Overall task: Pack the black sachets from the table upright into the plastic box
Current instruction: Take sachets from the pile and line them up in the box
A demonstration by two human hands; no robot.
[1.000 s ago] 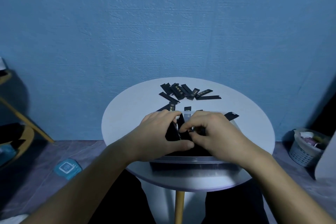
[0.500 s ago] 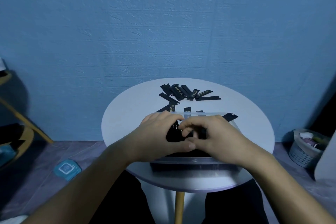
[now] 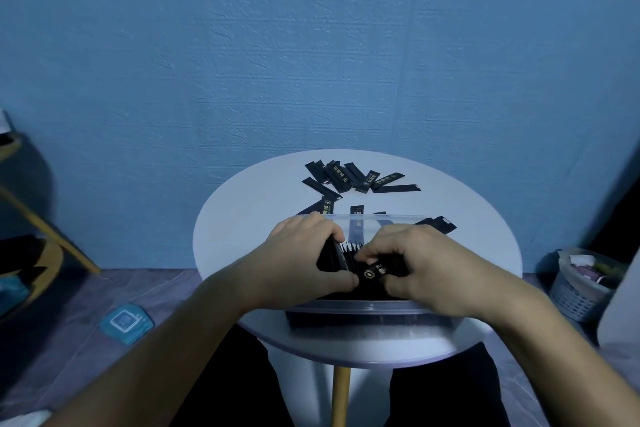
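Observation:
A clear plastic box [image 3: 367, 308] stands at the near edge of the round white table [image 3: 242, 239]. Inside it, black sachets [image 3: 351, 248] stand upright in a row. My left hand [image 3: 304, 256] grips the left part of that upright stack. My right hand [image 3: 422, 267] holds a black sachet with gold print [image 3: 375, 272] lying across the top of the stack. Several loose black sachets [image 3: 349, 178] lie scattered at the far side of the table, one more [image 3: 440, 224] just behind the box at the right.
A blue wall rises right behind the table. A white laundry basket [image 3: 578, 288] stands on the floor at right. A wooden stand [image 3: 31, 246] is at left, and a blue packet [image 3: 126, 322] lies on the floor. My dark-clothed legs are under the table.
My hands have drawn slightly apart over the box. The gold-printed sachet now shows flat between my thumbs, and the upright sachet tops are exposed between my hands.

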